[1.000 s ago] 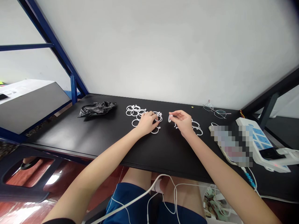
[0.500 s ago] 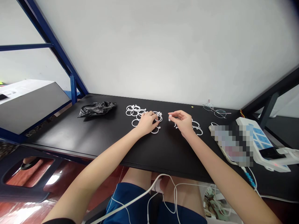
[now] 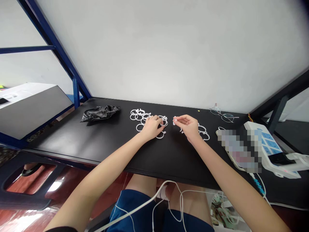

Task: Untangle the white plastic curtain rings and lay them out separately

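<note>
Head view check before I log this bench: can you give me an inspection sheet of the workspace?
Surface: black table.
Job's things: white rings spread at the left hand; smaller pile behind the right hand.
Clutter: black bag, glasses, power strip.
Hands: left hand rests on rings; right hand pinches a small white piece.
Cables: white cables over the lap.
Surroundings: white wall, blue frame.

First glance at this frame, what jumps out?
The white plastic rings scattered mid-desk on the black tabletop, with the left hand resting on that cluster. Beside it the right hand pinches a small white piece just above a second, smaller group of rings. A crumpled black bag lies to the left.
</note>
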A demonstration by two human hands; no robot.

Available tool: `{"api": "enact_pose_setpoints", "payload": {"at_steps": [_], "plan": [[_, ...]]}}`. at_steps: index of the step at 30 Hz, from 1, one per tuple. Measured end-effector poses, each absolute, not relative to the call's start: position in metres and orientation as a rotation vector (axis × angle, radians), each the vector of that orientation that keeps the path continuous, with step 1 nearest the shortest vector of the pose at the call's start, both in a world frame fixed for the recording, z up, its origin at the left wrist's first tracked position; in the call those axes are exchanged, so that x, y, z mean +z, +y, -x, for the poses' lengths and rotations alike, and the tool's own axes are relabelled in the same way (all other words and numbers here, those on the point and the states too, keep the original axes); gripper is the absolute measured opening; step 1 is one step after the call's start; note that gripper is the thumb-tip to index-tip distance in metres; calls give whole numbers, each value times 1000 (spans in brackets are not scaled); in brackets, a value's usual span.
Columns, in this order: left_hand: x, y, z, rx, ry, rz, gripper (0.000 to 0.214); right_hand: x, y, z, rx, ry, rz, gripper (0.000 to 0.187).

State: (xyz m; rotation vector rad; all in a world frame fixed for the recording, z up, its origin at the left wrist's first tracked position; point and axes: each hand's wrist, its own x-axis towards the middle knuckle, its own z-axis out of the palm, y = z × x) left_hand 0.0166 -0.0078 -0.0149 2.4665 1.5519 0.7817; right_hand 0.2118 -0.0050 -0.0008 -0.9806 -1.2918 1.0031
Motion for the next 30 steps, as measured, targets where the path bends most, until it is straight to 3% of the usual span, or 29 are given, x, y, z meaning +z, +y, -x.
{"api": "enact_pose_setpoints", "payload": {"at_steps": [30], "plan": [[-13,-9,-17,781,1555,-2456,9,-1,-7,-211,999,-1360,1009,32]]}}
